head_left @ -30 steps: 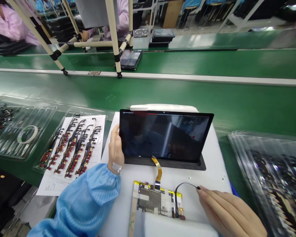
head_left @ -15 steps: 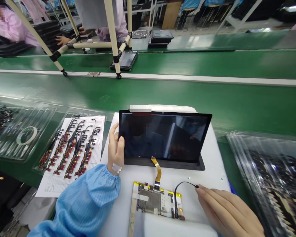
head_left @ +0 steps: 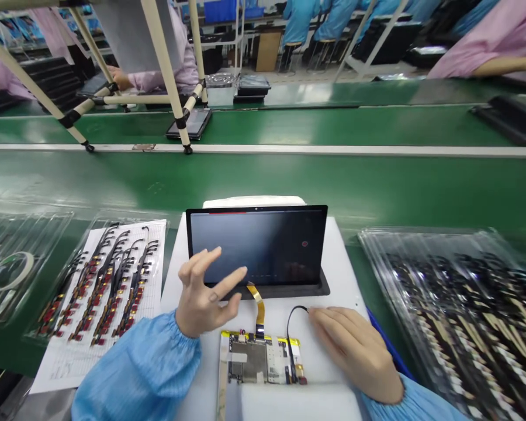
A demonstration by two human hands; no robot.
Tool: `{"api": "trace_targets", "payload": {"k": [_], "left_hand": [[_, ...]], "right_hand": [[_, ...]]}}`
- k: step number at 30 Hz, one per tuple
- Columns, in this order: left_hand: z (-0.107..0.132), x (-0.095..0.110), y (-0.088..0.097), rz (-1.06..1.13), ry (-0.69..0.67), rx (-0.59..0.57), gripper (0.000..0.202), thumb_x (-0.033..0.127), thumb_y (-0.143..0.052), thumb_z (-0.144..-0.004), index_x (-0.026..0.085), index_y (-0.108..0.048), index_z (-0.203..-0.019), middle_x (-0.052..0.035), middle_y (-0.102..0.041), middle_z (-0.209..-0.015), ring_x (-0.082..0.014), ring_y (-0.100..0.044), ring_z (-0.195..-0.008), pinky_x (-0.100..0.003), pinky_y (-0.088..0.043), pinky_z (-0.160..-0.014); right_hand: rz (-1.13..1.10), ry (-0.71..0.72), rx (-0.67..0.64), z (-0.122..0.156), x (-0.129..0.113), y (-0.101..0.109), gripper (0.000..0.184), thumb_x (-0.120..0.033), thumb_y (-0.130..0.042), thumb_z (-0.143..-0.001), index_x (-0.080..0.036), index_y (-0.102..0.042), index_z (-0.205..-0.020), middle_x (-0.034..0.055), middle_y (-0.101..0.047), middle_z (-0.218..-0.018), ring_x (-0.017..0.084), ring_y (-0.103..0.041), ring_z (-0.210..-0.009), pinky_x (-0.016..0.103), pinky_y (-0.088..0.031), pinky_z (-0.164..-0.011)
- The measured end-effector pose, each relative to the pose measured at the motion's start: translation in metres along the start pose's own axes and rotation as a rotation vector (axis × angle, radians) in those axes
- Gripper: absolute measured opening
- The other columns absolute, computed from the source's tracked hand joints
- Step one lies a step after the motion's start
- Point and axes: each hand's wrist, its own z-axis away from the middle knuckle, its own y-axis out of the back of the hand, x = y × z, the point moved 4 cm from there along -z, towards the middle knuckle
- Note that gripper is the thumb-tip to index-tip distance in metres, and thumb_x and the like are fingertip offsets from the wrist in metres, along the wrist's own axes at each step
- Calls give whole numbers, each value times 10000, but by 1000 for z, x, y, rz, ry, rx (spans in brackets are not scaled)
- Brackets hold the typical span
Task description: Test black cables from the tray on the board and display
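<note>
A tablet screen (head_left: pixel 263 245) leans upright on a white foam block (head_left: pixel 342 263), dark with a small red mark at its right. My left hand (head_left: pixel 210 286) is in front of its lower left, fingers spread, holding nothing. From the screen's lower edge a gold ribbon cable (head_left: pixel 258 304) runs to a circuit board (head_left: pixel 263 356) with yellow tape along its top. A thin black flex cable (head_left: pixel 290 333) rises in a curve from the board's right part. Its free end is pinched in the fingertips of my right hand (head_left: pixel 355 345); the tip itself is hidden.
At left, flex cables with red ends (head_left: pixel 107 286) lie on a printed sheet (head_left: pixel 61 362), near a tape roll (head_left: pixel 11 271). A clear tray (head_left: pixel 377 245) of cables stands at right. Behind, a green conveyor (head_left: pixel 377 181) crosses, with a pole frame (head_left: pixel 164 76) and co-workers in pink sleeves (head_left: pixel 495 44).
My left hand has let go of the screen's left edge and moved in front of it with fingers spread. The view has shifted right. My right hand still pinches the flex cable.
</note>
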Motion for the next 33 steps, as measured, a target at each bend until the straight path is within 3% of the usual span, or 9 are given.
{"api": "trace_targets", "payload": {"k": [3,8,17,23,27,33], "left_hand": [[0,10,-6,14,-127,-98,262,271,-470,-846,224,-642,-1037,-133,-415,-1216,-278,-379,-1118,-371,-347,-893],[0,16,-15,-9,-185,-209,345,354,-397,-898,217,-653,-1085,-152,-489,-1221,-291,-377,-1145,-365,-302,-889],[2,15,-15,14,-244,-227,407,388,-312,-938,206,-655,-1062,-173,-532,-1197,-285,-397,-1146,-368,-303,-884],[4,17,-23,-28,-281,-293,393,486,-374,-908,252,-667,-1026,-115,-582,-1201,-272,-409,-1140,-369,-239,-939],[3,17,-28,-95,-245,-279,424,532,-367,-900,273,-660,-1066,-82,-595,-1206,-267,-405,-1159,-372,-179,-984],[2,13,-20,-107,-172,-167,546,493,-203,-940,233,-624,-1169,-159,-536,-1228,-296,-424,-1143,-395,-236,-936]], "right_hand": [[2,-33,-77,-1,1,-5,127,-100,-459,-873,-157,-557,-931,38,-643,-791,137,-579,-708,280,-505,-655],[-14,-67,-120,-1,2,-6,144,-131,-440,-885,-173,-562,-948,43,-628,-825,143,-579,-736,279,-503,-650],[-3,-50,-34,-3,1,-1,146,-86,-454,-865,-141,-561,-948,61,-633,-841,152,-580,-775,285,-511,-684],[25,-46,20,-4,0,1,169,-104,-455,-871,-140,-562,-997,60,-648,-867,156,-590,-808,292,-520,-712],[37,-47,26,-5,0,1,198,-101,-446,-870,-146,-558,-1027,58,-651,-880,153,-595,-817,293,-526,-711],[81,-9,47,-5,-1,5,261,-84,-458,-852,-145,-535,-1094,59,-660,-918,168,-592,-865,315,-517,-740]]}}
